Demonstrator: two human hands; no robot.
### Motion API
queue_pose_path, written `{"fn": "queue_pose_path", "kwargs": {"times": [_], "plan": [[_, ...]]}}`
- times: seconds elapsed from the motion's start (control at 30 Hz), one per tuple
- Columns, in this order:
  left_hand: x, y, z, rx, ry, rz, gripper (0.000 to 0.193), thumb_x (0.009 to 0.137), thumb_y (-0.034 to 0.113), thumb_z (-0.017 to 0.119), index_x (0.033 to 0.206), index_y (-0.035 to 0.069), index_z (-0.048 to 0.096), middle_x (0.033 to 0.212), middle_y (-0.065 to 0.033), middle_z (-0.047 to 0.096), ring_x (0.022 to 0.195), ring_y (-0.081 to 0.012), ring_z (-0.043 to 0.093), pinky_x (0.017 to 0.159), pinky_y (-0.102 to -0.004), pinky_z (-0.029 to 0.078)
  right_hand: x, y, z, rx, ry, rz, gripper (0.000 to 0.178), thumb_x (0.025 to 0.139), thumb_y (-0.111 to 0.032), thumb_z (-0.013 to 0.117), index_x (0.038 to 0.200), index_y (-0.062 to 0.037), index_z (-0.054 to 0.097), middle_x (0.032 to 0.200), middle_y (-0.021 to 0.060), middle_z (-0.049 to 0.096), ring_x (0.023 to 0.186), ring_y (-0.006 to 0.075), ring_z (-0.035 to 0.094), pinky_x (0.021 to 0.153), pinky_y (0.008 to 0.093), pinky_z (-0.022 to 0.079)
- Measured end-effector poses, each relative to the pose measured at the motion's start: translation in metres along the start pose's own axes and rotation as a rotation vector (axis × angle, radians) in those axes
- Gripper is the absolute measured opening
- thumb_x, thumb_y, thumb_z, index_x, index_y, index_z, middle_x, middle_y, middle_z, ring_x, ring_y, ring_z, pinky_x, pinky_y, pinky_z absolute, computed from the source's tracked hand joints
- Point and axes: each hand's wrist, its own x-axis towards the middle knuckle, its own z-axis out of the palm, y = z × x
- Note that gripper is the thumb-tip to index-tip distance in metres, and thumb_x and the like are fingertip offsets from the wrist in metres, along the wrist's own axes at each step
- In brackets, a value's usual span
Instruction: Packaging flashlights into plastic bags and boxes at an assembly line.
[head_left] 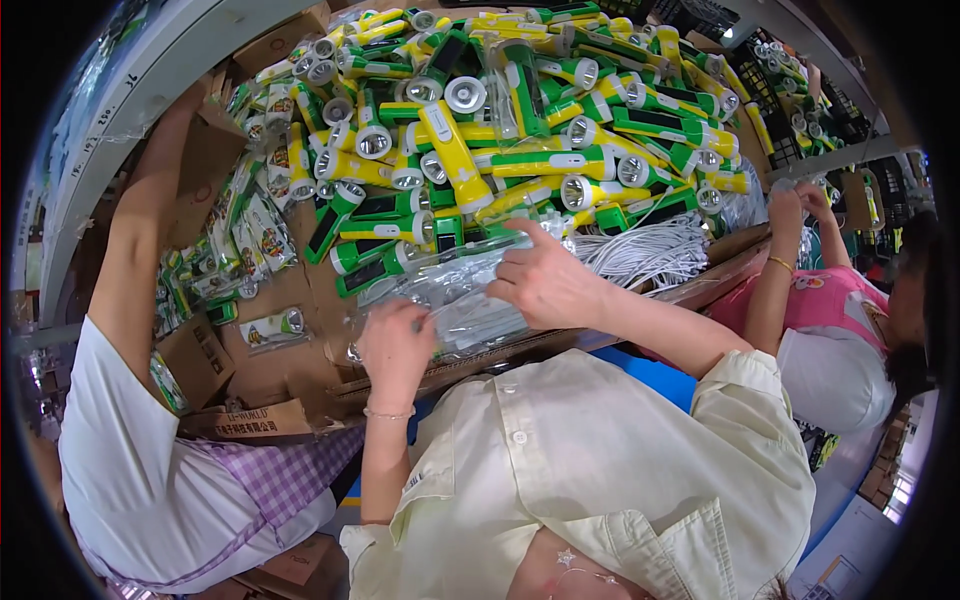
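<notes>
Clear plastic bags (pixel 465 310) lie in a loose stack at the box's near edge, directly in front of me. My left hand (pixel 393 345) is at the stack's left end, its fingers curled in on the clear film. Over the right part of the stack, my right hand (pixel 545 278) has its index finger raised, with the thumb and other fingers bent together at the plastic. Just beyond both hands rises a big heap of flashlights (pixel 450 155) in green, yellow and white. A bundle of white cables (pixel 650 250) rests to the right of my right hand.
A cardboard box edge (pixel 450 375) runs along my side. At left, a co-worker's arm (pixel 140 230) reaches past bagged flashlights (pixel 250 240); one bagged flashlight (pixel 272 328) lies nearer. Another person's hands (pixel 805 203) work at right. Black crates (pixel 765 110) stand behind.
</notes>
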Motion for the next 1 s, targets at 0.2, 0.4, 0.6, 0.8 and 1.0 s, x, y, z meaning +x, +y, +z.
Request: {"fn": "queue_pose_path", "kwargs": {"times": [0.2,0.4,0.6,0.8,1.0], "plan": [[0.0,-0.02,-0.016,0.108,-0.062,-0.352,0.021,0.071,0.02,0.074,0.073,0.003,0.061,0.07,-0.0196,0.063,0.071,-0.0383,0.062,0.064,-0.0442,0.049,-0.001,0.063,-0.01,0.379,-0.237,0.119,0.003,0.07,-0.01,0.065,0.067,-0.0118,0.065,0.065,0.004,0.059,0.07,0.0202,0.059,0.089,0.0406,0.042],[0.004,-0.028,0.001,-0.336,-0.085,-0.383,0.019,0.076,0.014,0.07,0.073,-0.003,0.064,0.06,-0.0138,0.063,0.053,-0.0219,0.065,0.05,-0.0296,0.049,0.083,0.14,0.016,-0.143,0.111,-0.146,0.031,0.073,-0.009,0.062,0.102,-0.0181,0.065,0.109,0.0012,0.056,0.093,0.018,0.056,0.071,0.0313,0.046],[0.007,-0.029,0.004,-0.57,-0.093,-0.348,0.022,0.076,0.018,0.071,0.073,-0.003,0.068,0.054,-0.0094,0.061,0.048,-0.0127,0.061,0.047,-0.026,0.045,0.117,0.16,0.036,-0.462,-0.039,-0.272,0.035,0.077,-0.016,0.06,0.111,-0.0185,0.058,0.112,0.0014,0.056,0.092,0.019,0.058,0.07,0.0337,0.048],[0.01,-0.029,0.008,-0.314,0.014,-0.278,0.032,0.079,0.025,0.068,0.066,-0.004,0.063,0.046,-0.0139,0.047,0.042,-0.0143,0.05,0.045,-0.0284,0.038,0.102,0.074,-0.016,0.439,0.062,0.398,0.043,0.078,-0.031,0.069,0.113,-0.0106,0.054,0.087,0.0062,0.065,0.074,0.024,0.065,0.063,0.0353,0.051],[0.019,-0.005,-0.003,-0.487,0.002,-0.245,0.02,0.081,0.017,0.064,0.078,-0.003,0.064,0.057,-0.022,0.049,0.049,-0.0349,0.051,0.047,-0.0352,0.038,0.033,0.026,0.02,0.727,0.008,0.02,0.046,0.075,-0.017,0.067,0.117,-0.01,0.051,0.106,0.0101,0.062,0.085,0.0297,0.063,0.071,0.0366,0.052]]}}
